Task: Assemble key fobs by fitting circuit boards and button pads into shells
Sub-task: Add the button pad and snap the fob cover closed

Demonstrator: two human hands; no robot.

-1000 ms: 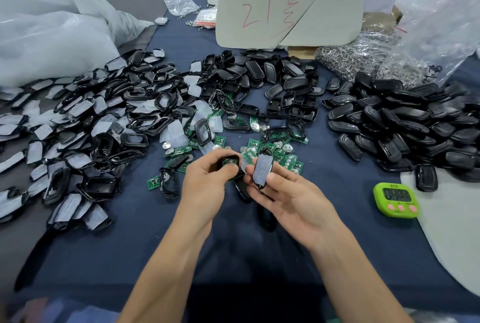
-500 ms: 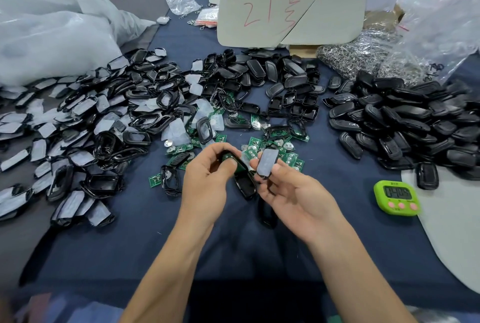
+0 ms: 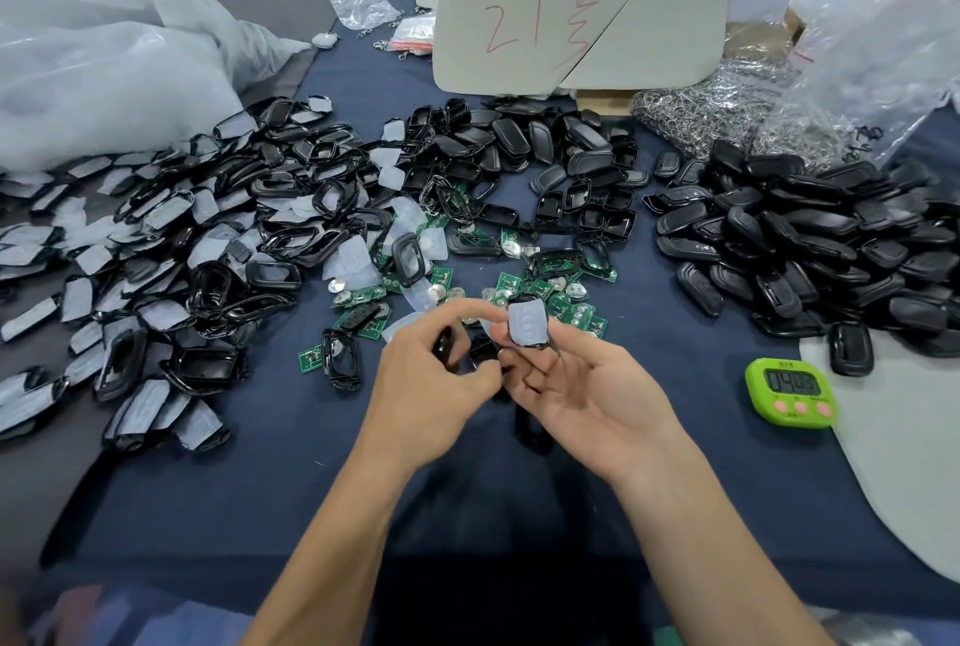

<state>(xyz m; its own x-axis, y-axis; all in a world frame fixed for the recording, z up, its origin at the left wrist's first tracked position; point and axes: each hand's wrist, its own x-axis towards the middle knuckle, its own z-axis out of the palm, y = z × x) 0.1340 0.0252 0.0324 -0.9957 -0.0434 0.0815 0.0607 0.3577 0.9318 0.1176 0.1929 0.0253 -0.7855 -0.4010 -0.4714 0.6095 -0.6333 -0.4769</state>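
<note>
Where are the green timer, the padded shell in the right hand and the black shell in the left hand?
green timer (image 3: 792,383): head view, on its display.
padded shell (image 3: 527,324): head view, on the white pad.
black shell (image 3: 482,354): head view, on its exposed dark surface.

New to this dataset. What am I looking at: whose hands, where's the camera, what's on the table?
No machine: a person's bare hands, filmed by one wide-angle camera worn on their head, looking down; all pictures come from it. The left hand grips a black shell piece; the right hand pinches a shell with a pale button pad. On the blue cloth lie green circuit boards, open frames and pads at left, closed black fobs at right, and a green timer.
</note>
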